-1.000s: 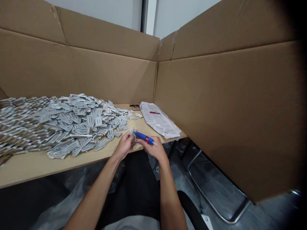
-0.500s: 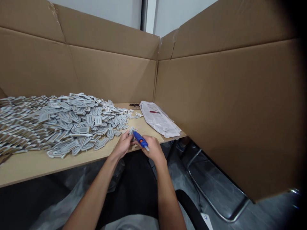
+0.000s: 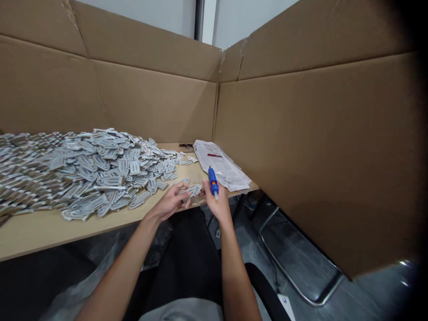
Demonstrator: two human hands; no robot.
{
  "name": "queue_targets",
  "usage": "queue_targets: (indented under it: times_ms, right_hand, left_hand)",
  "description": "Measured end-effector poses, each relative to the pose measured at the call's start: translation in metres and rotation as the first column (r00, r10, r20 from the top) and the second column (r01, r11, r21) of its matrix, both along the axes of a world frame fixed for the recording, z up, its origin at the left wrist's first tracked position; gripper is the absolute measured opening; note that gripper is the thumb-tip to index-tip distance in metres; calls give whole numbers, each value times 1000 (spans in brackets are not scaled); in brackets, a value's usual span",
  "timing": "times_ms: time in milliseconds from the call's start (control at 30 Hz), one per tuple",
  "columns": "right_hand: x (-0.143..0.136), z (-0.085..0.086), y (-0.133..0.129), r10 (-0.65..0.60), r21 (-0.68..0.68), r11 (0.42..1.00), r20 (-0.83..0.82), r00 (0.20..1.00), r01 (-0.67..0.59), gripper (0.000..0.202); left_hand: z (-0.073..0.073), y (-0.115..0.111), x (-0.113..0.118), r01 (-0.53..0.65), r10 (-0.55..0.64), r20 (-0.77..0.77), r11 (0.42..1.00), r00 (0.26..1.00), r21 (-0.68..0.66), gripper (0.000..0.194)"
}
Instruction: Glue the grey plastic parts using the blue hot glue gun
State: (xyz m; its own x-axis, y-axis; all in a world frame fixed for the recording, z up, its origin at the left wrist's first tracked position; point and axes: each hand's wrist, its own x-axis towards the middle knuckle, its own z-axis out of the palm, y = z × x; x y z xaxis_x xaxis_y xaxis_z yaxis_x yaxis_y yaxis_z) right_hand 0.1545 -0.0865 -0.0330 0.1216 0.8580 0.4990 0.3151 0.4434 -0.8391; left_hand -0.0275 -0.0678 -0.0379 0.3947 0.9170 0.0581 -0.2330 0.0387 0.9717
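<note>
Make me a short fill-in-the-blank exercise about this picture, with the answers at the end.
1. The right hand holds a tool whose body is mostly ____.
2. Seen by the wearer, the big pile of gray pieces lies to the ____ of the printed paper.
3. The slim object lying on the printed paper is mainly ____.

Missing words: blue; left; red.

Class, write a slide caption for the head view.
Left hand holds a grey piece, right hand a blue tool, near a heaped pile.
</note>
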Motion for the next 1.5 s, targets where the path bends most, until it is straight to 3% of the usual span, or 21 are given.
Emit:
queue_targets:
  times_ms: [100, 233, 467, 633, 800, 967, 1167, 1267, 1400, 1500]
  right_hand:
    - [-1, -7, 9, 89, -77, 991, -190, 978, -106, 48]
    - [-7, -11, 17, 237, -33, 962, -399, 886, -272, 54]
    - [7, -1, 2, 296, -139, 930, -271, 916, -341, 57]
    - [13, 0, -1, 219, -151, 958, -170, 961, -245, 47]
    - [8, -4, 6, 87, -56, 994, -124, 988, -94, 47]
    - [1, -5, 10, 180, -70, 975, -301, 936, -210, 51]
    - [9, -4, 4, 343, -120, 912, -299, 891, -392, 59]
    - [13, -3, 2, 285, -134, 940, -202, 937, -315, 51]
    - [14, -6, 6, 124, -45, 990, -132, 983, -131, 43]
    - [11, -7, 10, 148, 23, 989, -197, 969, -147, 46]
  left_hand:
    - [0, -1, -1, 62, -58, -68, 997, 996, 56, 31]
    - [0, -2, 0, 61, -51, -117, 995, 992, 84, 31]
    - [-2, -1, 5, -111, 114, -64, 993, 991, 51, 41]
    - [-4, 1, 5, -138, 138, 8, 989, 990, 45, 39]
    - [0, -4, 4, -93, 93, 10, 995, 996, 37, 38]
    - [1, -6, 8, -84, 86, -35, 994, 996, 74, 33]
    - [-5, 2, 10, -166, 166, 26, 986, 986, 18, 34]
    - [-6, 4, 9, -180, 180, 67, 984, 981, 1, 34]
    - [-3, 2, 7, -205, 208, 123, 978, 970, -41, 35]
    - [-3, 4, 7, -260, 268, 145, 963, 953, -72, 37]
